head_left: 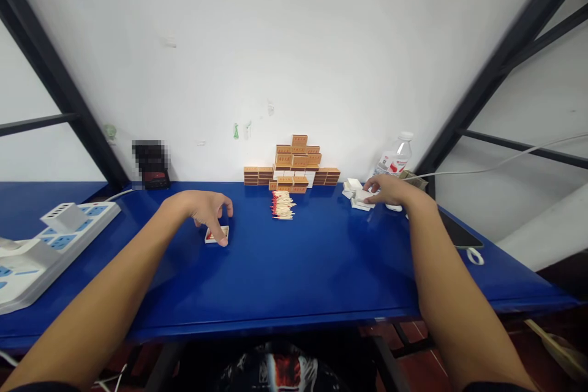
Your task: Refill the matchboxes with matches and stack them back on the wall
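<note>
My left hand rests on the blue table, fingers curled over a small white matchbox tray with red-tipped matches in it. My right hand reaches to the far right and lies on a little heap of white matchbox trays, fingers touching the top one. Between the hands lies a loose pile of matches. Behind it, brown matchboxes are stacked against the wall.
Two white and blue power strips lie at the left edge. A dark device stands by the wall. A plastic bottle is behind my right hand, a black phone beside my right forearm. Black frame bars rise on both sides.
</note>
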{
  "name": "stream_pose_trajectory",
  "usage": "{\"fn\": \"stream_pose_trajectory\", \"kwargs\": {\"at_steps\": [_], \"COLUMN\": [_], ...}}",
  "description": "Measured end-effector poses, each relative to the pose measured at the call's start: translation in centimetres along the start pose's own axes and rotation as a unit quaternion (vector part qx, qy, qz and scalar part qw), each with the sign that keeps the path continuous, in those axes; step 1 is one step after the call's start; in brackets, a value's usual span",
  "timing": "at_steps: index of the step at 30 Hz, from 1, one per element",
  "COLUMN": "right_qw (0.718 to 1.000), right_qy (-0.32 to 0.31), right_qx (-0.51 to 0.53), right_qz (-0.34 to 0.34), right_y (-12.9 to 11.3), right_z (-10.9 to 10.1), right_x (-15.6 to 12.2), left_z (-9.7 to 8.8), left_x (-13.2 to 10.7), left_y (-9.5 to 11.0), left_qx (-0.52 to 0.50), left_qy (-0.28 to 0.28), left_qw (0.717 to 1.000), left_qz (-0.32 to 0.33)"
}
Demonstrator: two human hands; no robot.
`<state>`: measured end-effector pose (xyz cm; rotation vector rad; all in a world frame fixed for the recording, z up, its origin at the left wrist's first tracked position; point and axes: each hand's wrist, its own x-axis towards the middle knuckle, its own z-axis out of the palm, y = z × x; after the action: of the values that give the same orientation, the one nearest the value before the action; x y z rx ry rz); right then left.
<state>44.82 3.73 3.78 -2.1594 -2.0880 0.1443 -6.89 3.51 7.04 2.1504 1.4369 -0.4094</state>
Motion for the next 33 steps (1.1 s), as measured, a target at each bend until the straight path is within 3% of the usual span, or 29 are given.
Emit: {"fn": "stream_pose_trajectory", "kwargs": {"at_steps": [8, 17, 21, 25, 29, 33], "right_qw": [1.0, 0.999, 0.992, 0.957, 0.908, 0.876], "right_qy": [0.021, 0.0, 0.031, 0.047, -0.044, -0.098], "right_qx": [0.001, -0.002, 0.045, 0.161, 0.263, 0.277], "right_qz": [0.018, -0.033, -0.115, -0.235, -0.324, -0.383], "right_y": [-0.4, -3.5, -6.9, -12.3, -16.9, -18.8], "right_z": [-0.7, 1.2, 1.8, 3.1, 4.7, 5.6], "right_x": [-0.6, 0.0, -0.6, -2.1, -3.9, -5.2], "left_z": [0.9, 1.6, 2.5, 3.7, 4.6, 5.6], "left_x": [0.1, 1.6, 1.7, 1.4, 1.5, 2.2], "left_y": [1.4, 1.4, 3.2, 5.4, 6.7, 7.4], "left_qx": [-0.01, 0.023, -0.003, -0.022, -0.006, -0.003], "left_qy": [-0.007, 0.074, 0.117, 0.142, 0.188, 0.239], "left_qw": [0.999, 0.993, 0.979, 0.962, 0.943, 0.924], "left_qz": [-0.036, 0.093, 0.169, 0.234, 0.274, 0.298]}}
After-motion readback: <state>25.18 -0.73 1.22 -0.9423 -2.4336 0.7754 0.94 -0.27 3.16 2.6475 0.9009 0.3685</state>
